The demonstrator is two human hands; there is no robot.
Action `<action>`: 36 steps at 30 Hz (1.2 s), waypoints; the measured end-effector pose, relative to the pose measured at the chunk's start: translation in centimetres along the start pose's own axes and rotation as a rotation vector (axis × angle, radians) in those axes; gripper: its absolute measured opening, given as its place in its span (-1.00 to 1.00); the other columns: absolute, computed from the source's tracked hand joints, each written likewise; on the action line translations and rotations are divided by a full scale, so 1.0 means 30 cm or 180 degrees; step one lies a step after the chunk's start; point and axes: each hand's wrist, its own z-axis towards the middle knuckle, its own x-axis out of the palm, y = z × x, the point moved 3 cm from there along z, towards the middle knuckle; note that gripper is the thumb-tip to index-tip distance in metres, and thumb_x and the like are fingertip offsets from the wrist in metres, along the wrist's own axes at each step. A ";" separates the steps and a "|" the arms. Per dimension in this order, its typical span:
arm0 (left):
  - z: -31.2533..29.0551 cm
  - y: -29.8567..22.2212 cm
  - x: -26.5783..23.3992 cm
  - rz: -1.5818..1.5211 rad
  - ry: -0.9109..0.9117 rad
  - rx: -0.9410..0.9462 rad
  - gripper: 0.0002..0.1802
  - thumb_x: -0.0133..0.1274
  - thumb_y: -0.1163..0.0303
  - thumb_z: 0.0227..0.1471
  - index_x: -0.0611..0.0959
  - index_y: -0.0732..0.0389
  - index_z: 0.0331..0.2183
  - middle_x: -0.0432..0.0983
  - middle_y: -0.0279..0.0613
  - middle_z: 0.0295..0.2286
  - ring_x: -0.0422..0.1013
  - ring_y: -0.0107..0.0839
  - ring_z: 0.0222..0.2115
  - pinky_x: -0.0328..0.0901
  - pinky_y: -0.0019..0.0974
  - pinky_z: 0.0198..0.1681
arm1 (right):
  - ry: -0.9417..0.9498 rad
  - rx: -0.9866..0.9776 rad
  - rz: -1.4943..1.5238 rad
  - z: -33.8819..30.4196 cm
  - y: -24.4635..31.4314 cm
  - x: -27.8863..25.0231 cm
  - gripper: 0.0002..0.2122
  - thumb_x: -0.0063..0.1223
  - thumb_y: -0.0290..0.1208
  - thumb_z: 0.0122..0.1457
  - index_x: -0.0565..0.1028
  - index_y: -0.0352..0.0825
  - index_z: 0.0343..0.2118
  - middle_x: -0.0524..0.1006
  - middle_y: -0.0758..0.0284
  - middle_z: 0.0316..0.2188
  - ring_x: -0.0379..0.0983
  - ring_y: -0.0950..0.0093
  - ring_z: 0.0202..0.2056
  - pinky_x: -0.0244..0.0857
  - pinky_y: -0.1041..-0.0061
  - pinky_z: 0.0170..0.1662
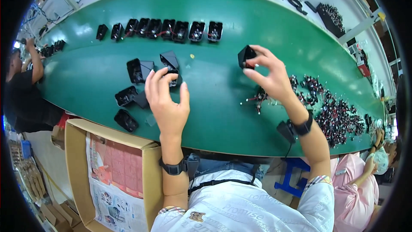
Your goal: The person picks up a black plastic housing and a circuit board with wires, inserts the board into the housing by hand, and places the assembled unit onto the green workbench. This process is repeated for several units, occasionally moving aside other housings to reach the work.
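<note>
Black plastic is pinched between the thumb and fingers of the right hand (pixel 274 74): one small box (pixel 245 56), held tilted over the green table (pixel 210 116). The left hand (pixel 168 103) is held with thumb and fingers curved and spread apart above a loose cluster of boxes (pixel 125 96); whether one is touched cannot be told. Farther off, more boxes are lined up in a row (pixel 197 31). Wired parts (pixel 337 118) are heaped beyond the right forearm. By the near edge, at left, a carton (pixel 78 167) is lined with printed paper (pixel 118 204).
</note>
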 end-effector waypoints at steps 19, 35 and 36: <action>-0.050 0.018 0.113 0.0069 0.0513 0.0067 -0.54 0.25 0.53 -0.11 0.60 0.21 -0.08 0.46 -0.05 0.04 0.33 0.02 0.13 0.22 0.05 0.21 | 0.0290 -0.0507 -0.0801 0.201 -0.078 -0.059 -0.47 0.38 -0.29 0.01 0.52 -0.31 0.07 0.26 0.10 0.32 0.22 0.04 0.29 0.20 0.17 0.31; -0.073 -0.051 0.148 -0.0523 0.1138 0.0172 -0.44 0.31 0.24 0.01 0.59 0.26 0.02 0.41 0.07 0.08 0.37 0.08 0.06 0.31 0.01 0.11 | -0.0690 0.1009 0.0320 -0.330 -0.055 -0.021 -0.65 0.12 -0.60 0.19 0.50 -0.34 0.06 0.64 0.28 -0.30 0.57 0.46 -0.38 0.43 0.52 -0.36; -0.079 -0.074 0.147 -0.0525 0.1154 0.0164 -0.44 0.31 0.24 0.01 0.59 0.26 0.02 0.41 0.07 0.08 0.37 0.08 0.06 0.31 0.01 0.11 | -0.0859 0.1096 0.0453 -0.338 -0.065 -0.032 -0.68 0.07 -0.64 0.20 0.51 -0.36 0.03 0.63 0.29 -0.29 0.57 0.47 -0.38 0.43 0.53 -0.37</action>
